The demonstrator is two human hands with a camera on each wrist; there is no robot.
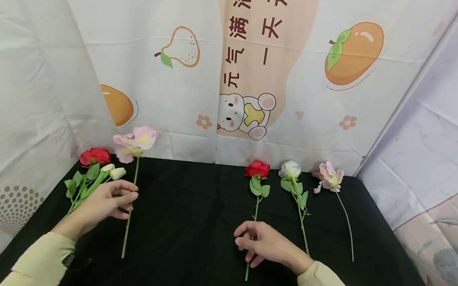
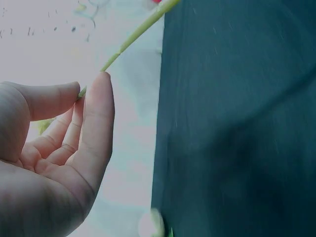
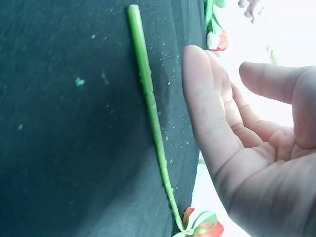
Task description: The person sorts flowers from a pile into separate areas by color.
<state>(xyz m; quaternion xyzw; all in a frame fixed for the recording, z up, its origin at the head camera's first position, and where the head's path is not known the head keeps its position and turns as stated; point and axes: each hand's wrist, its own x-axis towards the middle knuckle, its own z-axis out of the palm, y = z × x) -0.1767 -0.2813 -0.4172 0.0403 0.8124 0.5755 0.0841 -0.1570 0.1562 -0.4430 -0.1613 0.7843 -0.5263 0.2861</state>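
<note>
My left hand (image 1: 108, 199) pinches the thin stem (image 2: 136, 35) of a pink flower (image 1: 143, 138) between thumb and forefinger. That flower's bloom points toward the backdrop, and the stem's lower end reaches down past the hand. On the right, a red rose (image 1: 257, 169) lies on the black cloth with its green stem (image 3: 154, 113) toward me. My right hand (image 1: 265, 244) hovers over this stem, thumb and fingers apart with a gap between them and nothing held. In the right wrist view the stem lies on the cloth beside the fingers.
Another red rose (image 1: 95, 157) and white buds (image 1: 117, 173) lie in a bunch at the left edge, partly behind my left hand. A white rose (image 1: 290, 170) and a second pink flower (image 1: 329, 177) lie to the right. A printed curtain (image 1: 181, 108) closes off the back.
</note>
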